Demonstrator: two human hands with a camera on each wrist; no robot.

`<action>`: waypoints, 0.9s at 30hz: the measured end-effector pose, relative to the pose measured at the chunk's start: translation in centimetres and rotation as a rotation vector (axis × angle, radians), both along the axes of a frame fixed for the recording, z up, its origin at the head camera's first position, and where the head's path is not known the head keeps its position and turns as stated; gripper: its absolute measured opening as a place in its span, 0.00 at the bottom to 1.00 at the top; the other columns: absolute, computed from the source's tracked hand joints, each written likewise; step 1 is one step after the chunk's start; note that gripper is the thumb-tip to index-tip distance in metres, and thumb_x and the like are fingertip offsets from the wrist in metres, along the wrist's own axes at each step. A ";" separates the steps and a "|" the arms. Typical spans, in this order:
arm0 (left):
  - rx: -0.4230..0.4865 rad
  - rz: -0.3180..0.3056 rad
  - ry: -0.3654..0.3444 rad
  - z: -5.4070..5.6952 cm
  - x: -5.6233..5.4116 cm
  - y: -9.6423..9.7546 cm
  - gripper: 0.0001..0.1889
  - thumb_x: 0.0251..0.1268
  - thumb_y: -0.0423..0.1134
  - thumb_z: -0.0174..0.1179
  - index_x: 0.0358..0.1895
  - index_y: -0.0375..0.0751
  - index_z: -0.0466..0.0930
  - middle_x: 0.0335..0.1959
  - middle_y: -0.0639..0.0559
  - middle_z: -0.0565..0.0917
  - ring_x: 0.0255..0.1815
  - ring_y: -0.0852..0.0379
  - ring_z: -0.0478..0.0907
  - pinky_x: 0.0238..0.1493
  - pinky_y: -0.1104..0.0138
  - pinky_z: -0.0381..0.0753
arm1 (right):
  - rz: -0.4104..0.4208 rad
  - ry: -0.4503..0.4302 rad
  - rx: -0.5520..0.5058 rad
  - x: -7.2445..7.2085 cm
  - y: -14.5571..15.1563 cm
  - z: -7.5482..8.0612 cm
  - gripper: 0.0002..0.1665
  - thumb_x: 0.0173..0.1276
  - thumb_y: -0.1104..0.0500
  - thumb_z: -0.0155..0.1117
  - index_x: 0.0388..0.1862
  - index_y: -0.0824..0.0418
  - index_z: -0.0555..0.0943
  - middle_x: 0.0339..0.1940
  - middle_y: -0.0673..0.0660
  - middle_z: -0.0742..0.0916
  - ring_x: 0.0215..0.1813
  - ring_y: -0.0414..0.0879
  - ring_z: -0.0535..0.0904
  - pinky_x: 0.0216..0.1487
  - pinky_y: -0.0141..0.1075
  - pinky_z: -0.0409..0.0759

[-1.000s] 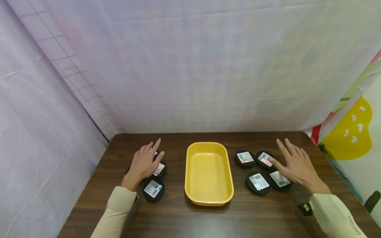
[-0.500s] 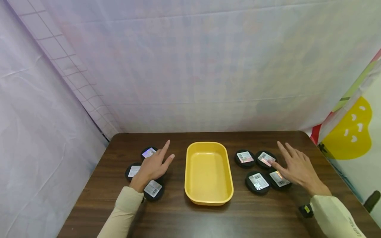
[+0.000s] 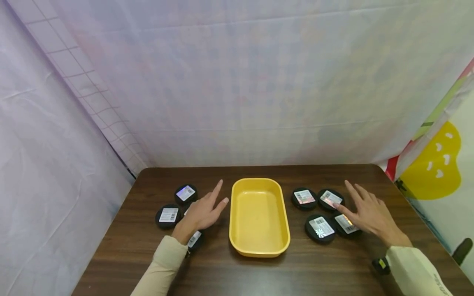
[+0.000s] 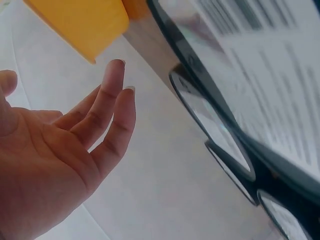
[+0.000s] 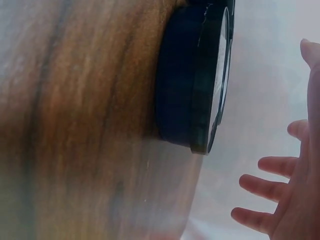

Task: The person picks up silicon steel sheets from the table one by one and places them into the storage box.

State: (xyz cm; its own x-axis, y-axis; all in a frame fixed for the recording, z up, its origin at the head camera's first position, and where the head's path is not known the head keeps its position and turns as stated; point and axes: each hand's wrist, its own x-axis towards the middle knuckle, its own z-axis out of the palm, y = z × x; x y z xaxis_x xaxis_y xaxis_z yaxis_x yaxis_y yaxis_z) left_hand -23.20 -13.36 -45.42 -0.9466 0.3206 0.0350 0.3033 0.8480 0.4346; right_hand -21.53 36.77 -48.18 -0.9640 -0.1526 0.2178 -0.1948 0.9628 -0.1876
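Note:
My left hand hovers over the left group of round black containers with white barcode labels. Its fingers stretch toward the yellow tray, and it partly hides two of the containers. In the left wrist view, this left hand is relaxed and holds nothing, with a labelled container close by. My right hand is spread above the right group of containers, its thumb over one label. The right wrist view has the right hand's fingers apart from a dark container.
The yellow tray stands mid-table between both groups, with nothing in it. A brown wooden table bears everything. White cloth hangs behind its far edge, and more cloth is at the left. A printed sheet with a yellow shape hangs at the right.
My left hand has moved right, toward the tray, uncovering containers at the far left. My right hand has hardly moved. The containers and tray stay in place.

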 end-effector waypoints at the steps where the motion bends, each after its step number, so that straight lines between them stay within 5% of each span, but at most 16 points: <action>1: 0.002 -0.001 -0.007 0.0 0.0 0.1 0.37 0.76 0.65 0.37 0.81 0.58 0.41 0.70 0.39 0.72 0.63 0.39 0.76 0.61 0.46 0.73 | -0.001 -0.003 0.002 0.0 0.0 0.0 0.56 0.69 0.31 0.55 0.82 0.55 0.45 0.71 0.78 0.64 0.61 0.80 0.65 0.53 0.74 0.63; 10: 0.054 -0.021 -0.046 -0.3 0.0 1.2 0.37 0.76 0.64 0.39 0.81 0.60 0.39 0.73 0.42 0.68 0.68 0.41 0.71 0.66 0.47 0.69 | -0.006 0.003 0.007 0.0 0.4 -0.4 0.55 0.69 0.31 0.55 0.82 0.57 0.47 0.69 0.78 0.66 0.59 0.79 0.68 0.50 0.72 0.67; 27: 0.006 -0.054 -0.134 -1.0 0.4 2.3 0.40 0.74 0.68 0.36 0.81 0.61 0.33 0.73 0.42 0.68 0.65 0.43 0.74 0.63 0.47 0.72 | -0.014 -0.014 0.008 0.2 0.4 -0.6 0.54 0.69 0.31 0.54 0.82 0.57 0.48 0.69 0.78 0.67 0.59 0.79 0.68 0.48 0.72 0.67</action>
